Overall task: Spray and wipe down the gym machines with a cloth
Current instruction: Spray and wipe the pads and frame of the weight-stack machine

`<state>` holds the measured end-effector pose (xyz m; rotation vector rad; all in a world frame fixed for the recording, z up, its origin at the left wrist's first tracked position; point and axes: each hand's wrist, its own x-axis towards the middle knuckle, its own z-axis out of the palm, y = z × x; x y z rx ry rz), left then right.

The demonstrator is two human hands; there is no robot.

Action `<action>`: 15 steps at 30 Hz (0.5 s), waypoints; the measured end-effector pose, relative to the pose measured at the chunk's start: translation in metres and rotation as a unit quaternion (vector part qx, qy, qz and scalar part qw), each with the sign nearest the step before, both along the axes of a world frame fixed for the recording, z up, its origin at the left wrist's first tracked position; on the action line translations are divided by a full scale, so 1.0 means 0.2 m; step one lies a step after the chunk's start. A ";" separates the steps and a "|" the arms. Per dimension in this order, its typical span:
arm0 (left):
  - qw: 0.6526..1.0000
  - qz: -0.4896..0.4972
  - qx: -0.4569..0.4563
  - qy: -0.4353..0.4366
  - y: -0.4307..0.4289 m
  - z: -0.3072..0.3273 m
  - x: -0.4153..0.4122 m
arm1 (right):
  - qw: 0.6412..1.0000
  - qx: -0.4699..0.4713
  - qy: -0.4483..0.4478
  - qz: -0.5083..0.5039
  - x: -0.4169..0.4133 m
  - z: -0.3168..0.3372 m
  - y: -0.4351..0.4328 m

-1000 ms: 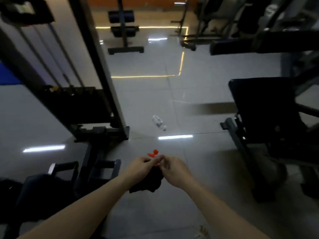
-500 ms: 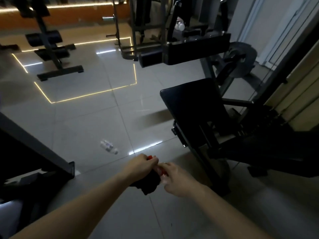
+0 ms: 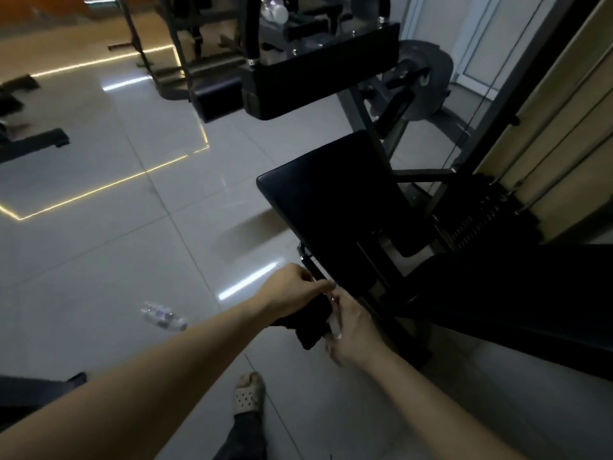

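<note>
Gripping crumpled black cloth (image 3: 310,327) in left hand (image 3: 293,288), curling right hand (image 3: 353,332) round blurred pale slender object (image 3: 333,318), mostly hidden, unidentifiable, just beside dim black padded machine seat (image 3: 331,200).

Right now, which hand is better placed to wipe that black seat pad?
Probably the left hand: it grips the dark cloth, with the seat pad just ahead. The right hand sits closer but seems to hold a clear spray bottle.
</note>
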<state>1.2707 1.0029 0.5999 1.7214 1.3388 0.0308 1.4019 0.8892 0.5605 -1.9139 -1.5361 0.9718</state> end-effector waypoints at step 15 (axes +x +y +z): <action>0.981 0.037 -0.183 0.054 0.69 -0.93 0.13 | 0.956 -0.106 0.080 -0.262 0.14 -0.94 0.16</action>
